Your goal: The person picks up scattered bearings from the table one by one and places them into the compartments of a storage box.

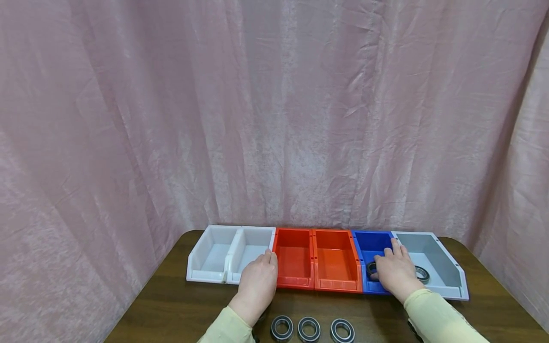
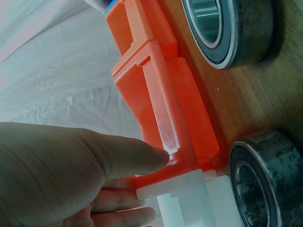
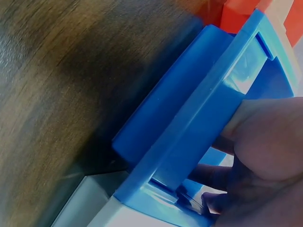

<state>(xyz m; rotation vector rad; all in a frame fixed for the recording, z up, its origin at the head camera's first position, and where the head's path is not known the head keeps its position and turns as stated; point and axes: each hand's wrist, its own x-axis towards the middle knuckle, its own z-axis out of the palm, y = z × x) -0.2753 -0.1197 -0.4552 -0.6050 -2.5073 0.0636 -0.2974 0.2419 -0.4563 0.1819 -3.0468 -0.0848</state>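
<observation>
Grey bin's bearing shows only in head view.

"Behind the brown wooden table?"

"A pink fabric curtain."

"On it, left to right?"

"Two white rectangular plastic bins, two red-orange bins, a blue bin, a grey bin; ring-shaped metal bearings lie before the row, in the grey bin and, by my right hand, in the blue."

We see the right hand over the blue bin, beside one bearing; whether it grips this, we cannot tell. The left hand is near the red bin and one white bin. Closer to us, three bearings lie in a row on the brown table
</observation>
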